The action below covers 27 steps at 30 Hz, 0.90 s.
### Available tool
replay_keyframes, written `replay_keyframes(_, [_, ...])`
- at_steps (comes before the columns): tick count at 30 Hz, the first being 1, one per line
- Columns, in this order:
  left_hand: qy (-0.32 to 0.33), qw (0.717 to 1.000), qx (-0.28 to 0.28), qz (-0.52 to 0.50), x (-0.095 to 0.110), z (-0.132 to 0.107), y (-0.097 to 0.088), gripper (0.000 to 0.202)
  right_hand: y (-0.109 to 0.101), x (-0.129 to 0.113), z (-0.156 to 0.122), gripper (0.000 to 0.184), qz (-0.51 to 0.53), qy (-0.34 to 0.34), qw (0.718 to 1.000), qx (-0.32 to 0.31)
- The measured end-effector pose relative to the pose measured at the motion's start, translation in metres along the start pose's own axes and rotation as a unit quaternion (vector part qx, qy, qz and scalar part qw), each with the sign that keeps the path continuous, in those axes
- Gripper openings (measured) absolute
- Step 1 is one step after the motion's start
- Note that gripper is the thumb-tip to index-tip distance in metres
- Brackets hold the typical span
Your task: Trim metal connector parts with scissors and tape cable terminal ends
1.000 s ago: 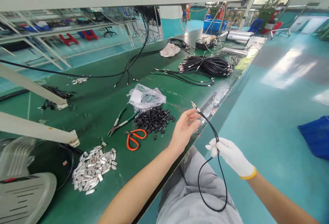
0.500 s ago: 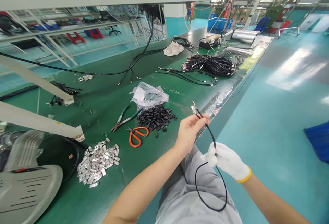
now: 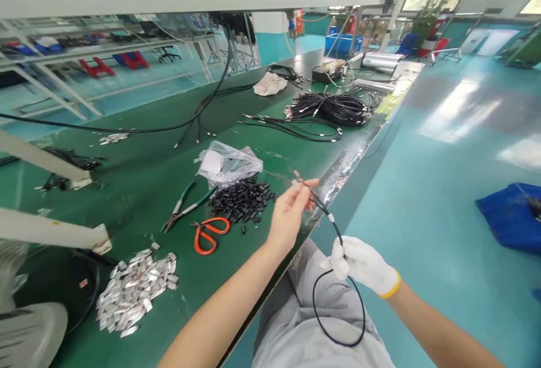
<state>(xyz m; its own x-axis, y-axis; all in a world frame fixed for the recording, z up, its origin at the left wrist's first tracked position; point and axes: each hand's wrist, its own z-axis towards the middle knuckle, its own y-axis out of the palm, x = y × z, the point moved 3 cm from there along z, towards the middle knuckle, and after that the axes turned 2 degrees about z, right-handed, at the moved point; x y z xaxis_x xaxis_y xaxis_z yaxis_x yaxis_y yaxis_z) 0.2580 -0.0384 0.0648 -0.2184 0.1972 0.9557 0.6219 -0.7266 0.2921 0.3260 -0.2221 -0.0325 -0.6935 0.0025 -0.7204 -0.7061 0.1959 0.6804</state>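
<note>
- The black cable is pinched near its ends between the thumb and fingers of the bare left hand; the coppery tips are blurred by motion.
- By the right hand, covered by a soft white fabric glove with a yellow band at the cuff, the same cable is clasped between thumb and curled fingers.
- The slim, round cable is held beside the table's front edge. Between the hands it is marked by a small white band; below the glove it is hung in a smooth loop over grey cloth trousers.
- Near the left hand, small, dark, blocky pieces are heaped on the smooth green tabletop.
- Just beside the heap, scissors with rounded orange handle loops are laid flat, next to pliers whose green-and-white handles are spread in a V.
- Behind the heap, a crumpled, glossy clear plastic bag is seen.
- Farther left, flat, shiny, silvery pieces are loosely piled.
- Toward the far end, a thick coil of black cables is laid near a wrinkled off-white cloth.
- On the floor to the right, a blue plastic bin is placed.
</note>
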Motion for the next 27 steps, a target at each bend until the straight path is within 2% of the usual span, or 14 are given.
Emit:
replay_keyframes(5, [0.013, 1.000, -0.012, -0.015, 0.009, 0.006, 0.005, 0.031, -0.010, -0.004, -0.007, 0.035, -0.044, 0.016, 0.999, 0.007])
replay_keyframes(10, [0.012, 1.000, -0.015, 0.020, 0.009, -0.001, 0.015, 0.029, -0.013, -0.013, -0.027, 0.035, -0.118, -0.010, 0.992, 0.032])
replay_keyframes(17, [-0.008, 0.998, -0.057, 0.001, 0.002, -0.003, 0.042, 0.026, -0.023, -0.024, -0.055, 0.031, -0.196, -0.056, 0.972, 0.116])
replay_keyframes(22, [-0.021, 0.994, -0.111, -0.003, -0.007, 0.008, 0.083, 0.021, -0.036, -0.024, -0.076, 0.035, -0.187, -0.082, 0.963, 0.177])
replay_keyframes(25, [-0.052, 0.986, -0.157, -0.001, -0.022, 0.017, 0.122, 0.018, -0.048, -0.020, -0.099, 0.037, -0.181, -0.105, 0.954, 0.216])
replay_keyframes(27, [-0.077, 0.979, -0.190, -0.013, -0.036, 0.022, 0.156, 0.019, -0.061, -0.024, -0.119, 0.038, -0.182, -0.114, 0.948, 0.236])
